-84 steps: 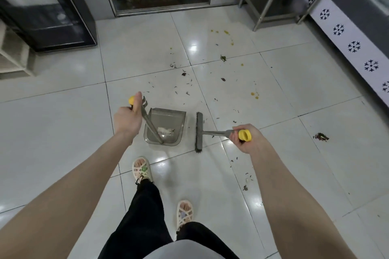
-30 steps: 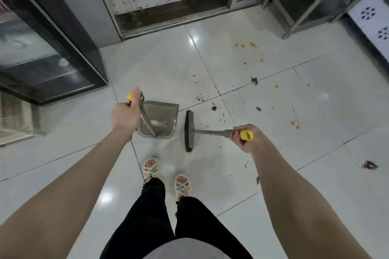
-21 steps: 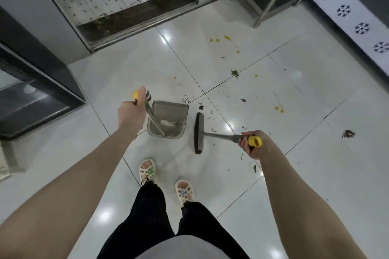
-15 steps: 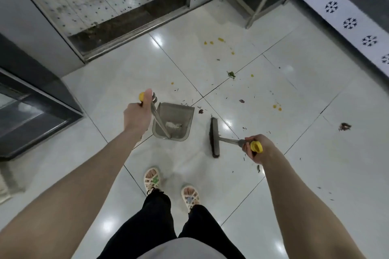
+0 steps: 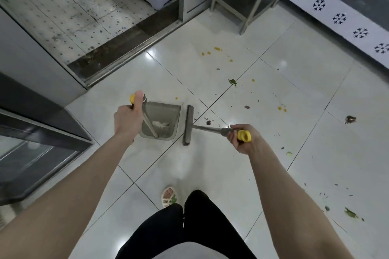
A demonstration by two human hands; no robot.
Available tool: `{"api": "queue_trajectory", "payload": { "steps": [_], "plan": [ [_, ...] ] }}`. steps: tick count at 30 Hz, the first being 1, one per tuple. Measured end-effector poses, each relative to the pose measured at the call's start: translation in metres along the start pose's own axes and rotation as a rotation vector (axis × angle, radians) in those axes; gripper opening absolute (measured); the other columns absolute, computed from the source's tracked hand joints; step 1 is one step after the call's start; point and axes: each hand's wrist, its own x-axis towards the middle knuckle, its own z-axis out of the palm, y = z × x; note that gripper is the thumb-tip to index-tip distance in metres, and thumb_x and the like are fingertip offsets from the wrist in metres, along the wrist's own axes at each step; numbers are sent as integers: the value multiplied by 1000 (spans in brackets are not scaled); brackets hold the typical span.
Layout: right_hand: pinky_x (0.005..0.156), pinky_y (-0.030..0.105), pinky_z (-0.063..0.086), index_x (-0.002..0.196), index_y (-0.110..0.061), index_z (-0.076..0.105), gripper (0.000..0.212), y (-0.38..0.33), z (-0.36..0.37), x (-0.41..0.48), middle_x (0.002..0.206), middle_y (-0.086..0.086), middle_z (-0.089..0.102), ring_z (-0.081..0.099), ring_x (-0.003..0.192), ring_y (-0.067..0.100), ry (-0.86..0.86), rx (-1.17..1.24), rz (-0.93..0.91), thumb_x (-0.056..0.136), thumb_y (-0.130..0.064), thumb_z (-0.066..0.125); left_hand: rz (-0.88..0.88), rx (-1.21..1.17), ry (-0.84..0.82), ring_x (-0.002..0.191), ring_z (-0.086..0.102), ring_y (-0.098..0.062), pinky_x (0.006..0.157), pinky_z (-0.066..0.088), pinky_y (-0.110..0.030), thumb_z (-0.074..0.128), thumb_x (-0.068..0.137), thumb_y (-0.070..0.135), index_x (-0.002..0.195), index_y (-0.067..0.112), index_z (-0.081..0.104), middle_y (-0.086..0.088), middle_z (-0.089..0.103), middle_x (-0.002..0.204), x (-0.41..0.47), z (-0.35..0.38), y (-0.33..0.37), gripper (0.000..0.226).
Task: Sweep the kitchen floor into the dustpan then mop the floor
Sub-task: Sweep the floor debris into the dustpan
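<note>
A grey dustpan (image 5: pixel 166 111) sits on the white tiled floor (image 5: pixel 305 94) with pale debris inside. My left hand (image 5: pixel 128 119) grips the top of its long yellow-capped handle, thumb up. My right hand (image 5: pixel 242 137) grips the yellow-ended handle of a grey broom (image 5: pixel 188 125), whose head lies right beside the dustpan's open side. Dark crumbs (image 5: pixel 208 122), a green leaf scrap (image 5: pixel 232 82) and yellow spots (image 5: pixel 216 49) are scattered on the tiles beyond and to the right.
A metal door threshold (image 5: pixel 126 57) runs across the upper left, with a dark glass-fronted cabinet (image 5: pixel 31 149) at the left. Metal rack legs (image 5: pixel 252 12) stand at the top, a patterned wall base (image 5: pixel 336 19) at the right. More debris (image 5: pixel 350 213) lies lower right.
The broom head has swept left to sit close against the dustpan. My view has shifted, and one foot has stepped back out of sight.
</note>
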Motion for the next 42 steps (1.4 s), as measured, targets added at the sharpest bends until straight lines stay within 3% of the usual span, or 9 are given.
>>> {"api": "queue_trajectory", "payload": {
  "steps": [8, 11, 16, 22, 27, 29, 34, 38, 42],
  "plan": [
    [34, 13, 46, 86, -1, 53, 14, 3, 81, 39, 49, 8, 51, 49, 30, 7, -171, 8, 105, 92, -13, 55, 2, 39, 77, 63, 52, -30, 67, 50, -42, 27, 83, 79, 64, 5, 51, -14, 53, 66, 54, -26, 6, 80],
    [36, 11, 45, 85, -3, 49, 12, -2, 104, 50, 48, 7, 48, 48, 29, 7, -211, 43, 118, 94, -11, 49, 7, 40, 90, 60, 51, -29, 62, 47, -41, 27, 83, 81, 64, 6, 49, -13, 51, 63, 72, -29, 10, 80],
    [36, 9, 43, 81, -2, 48, 17, -30, 138, 64, 46, 6, 47, 46, 28, 8, -244, 100, 137, 96, -8, 42, -6, 61, 146, 63, 56, -32, 69, 54, -51, 27, 82, 82, 62, 6, 49, -16, 54, 64, 108, -29, 28, 81],
    [33, 12, 44, 79, -2, 49, 17, -61, 144, 72, 43, 7, 45, 45, 26, 10, -144, 61, 167, 95, -8, 44, 2, 135, 161, 71, 66, -40, 70, 56, -51, 21, 80, 84, 60, 6, 52, -18, 59, 65, 133, -19, 47, 87],
    [32, 12, 43, 72, 13, 57, 34, -80, 123, 60, 42, 12, 49, 45, 23, 12, -17, 77, 146, 95, -9, 45, -7, 124, 72, 69, 61, -36, 68, 52, -47, 23, 82, 83, 64, 6, 52, -17, 58, 68, 141, -7, 59, 84],
    [31, 15, 44, 77, 13, 55, 27, -83, 112, 53, 43, 13, 50, 46, 24, 14, 36, 111, 104, 94, -7, 47, 2, 118, 38, 67, 58, -34, 64, 49, -44, 23, 81, 83, 63, 7, 50, -16, 57, 68, 143, -2, 64, 83],
    [30, 15, 43, 79, 9, 54, 22, -78, 82, 41, 44, 14, 53, 46, 24, 13, 121, 203, 14, 94, -6, 46, 75, 117, -33, 70, 61, -35, 72, 55, -48, 29, 84, 79, 65, 3, 54, -20, 61, 72, 142, 17, 72, 82],
    [30, 15, 43, 82, 8, 54, 19, -63, 55, 35, 45, 14, 54, 48, 24, 13, 188, 294, -38, 93, -5, 46, 85, 123, -109, 62, 57, -31, 63, 53, -44, 30, 84, 79, 68, 3, 54, -16, 59, 71, 136, 29, 74, 81],
    [34, 14, 47, 86, 7, 53, 11, -53, 31, 34, 62, 13, 53, 49, 26, 14, 286, 401, -87, 91, -2, 48, 100, 125, -151, 61, 57, -30, 59, 51, -40, 29, 81, 82, 68, 3, 55, -14, 60, 71, 135, 37, 79, 83]
  ]
}}
